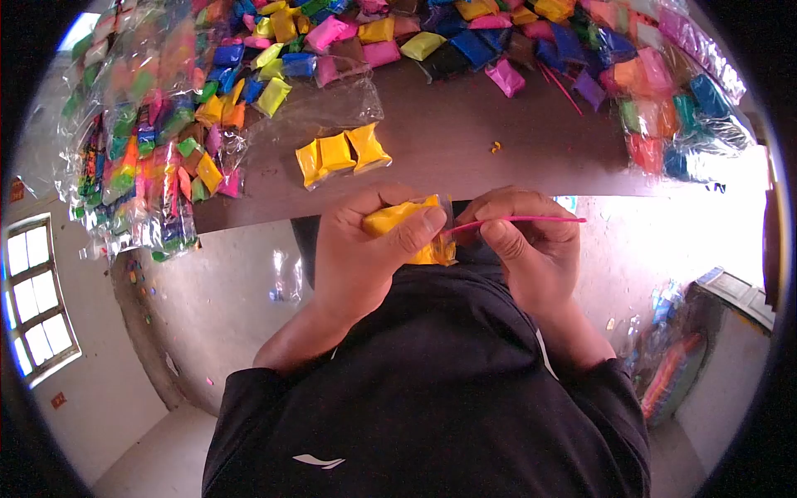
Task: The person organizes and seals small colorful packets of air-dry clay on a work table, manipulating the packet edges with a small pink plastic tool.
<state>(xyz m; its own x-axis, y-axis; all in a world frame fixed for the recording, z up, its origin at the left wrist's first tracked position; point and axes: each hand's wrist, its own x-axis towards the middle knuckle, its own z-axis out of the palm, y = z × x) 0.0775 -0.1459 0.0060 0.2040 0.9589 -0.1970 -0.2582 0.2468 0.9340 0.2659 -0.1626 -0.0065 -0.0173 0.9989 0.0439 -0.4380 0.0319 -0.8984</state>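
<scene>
In front of my body, my left hand grips a yellow packet in clear plastic film, its thumb pressed across the middle. Between the thumb and fingers of my right hand is a thin pink stick, held roughly level. The stick's left end reaches the packet's clear edge; whether it goes into the film cannot be made out. A row of yellow packets lies on the dark table just beyond my left hand.
Many small coloured packets cover the table's far side. Clear plastic bags of packets are heaped at the left, with more bagged packets at the right. A yellow scrap and thin pink sticks also lie there.
</scene>
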